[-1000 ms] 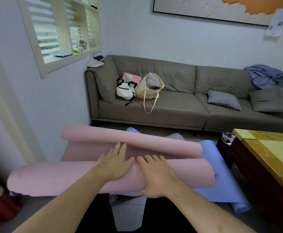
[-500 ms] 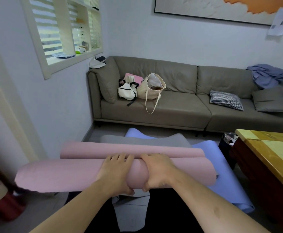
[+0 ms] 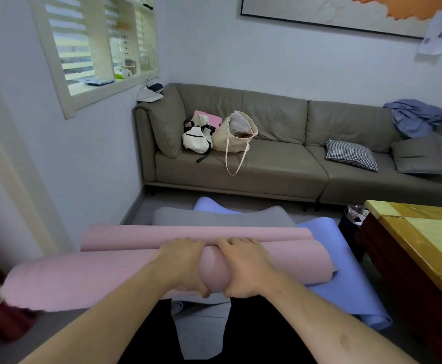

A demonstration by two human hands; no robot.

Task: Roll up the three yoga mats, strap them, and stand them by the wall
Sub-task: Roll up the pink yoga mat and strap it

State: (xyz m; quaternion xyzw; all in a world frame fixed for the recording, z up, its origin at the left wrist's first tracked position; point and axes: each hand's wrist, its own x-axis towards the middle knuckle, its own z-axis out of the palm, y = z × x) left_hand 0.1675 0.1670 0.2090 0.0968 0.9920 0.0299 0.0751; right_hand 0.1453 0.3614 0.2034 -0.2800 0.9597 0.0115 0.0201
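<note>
A pink yoga mat (image 3: 88,277) lies across my lap as a thick roll, its loose end curling up just beyond as a thin tube. My left hand (image 3: 182,264) and my right hand (image 3: 243,266) grip the roll at its middle, side by side, fingers curled over the top and thumbs underneath. A grey mat (image 3: 222,216) lies unrolled on the floor beyond the pink one. A blue mat (image 3: 346,282) lies flat beneath both, reaching to the right, its near end curled.
A grey sofa (image 3: 280,174) with bags and cushions runs along the far wall. A wooden table (image 3: 424,243) stands at the right, a small bin beside it. The left wall (image 3: 88,164) has a window.
The pink roll has turned forward and thickened, taking in most of the flat stretch. My hands went from lying flat on top to gripping around the roll.
</note>
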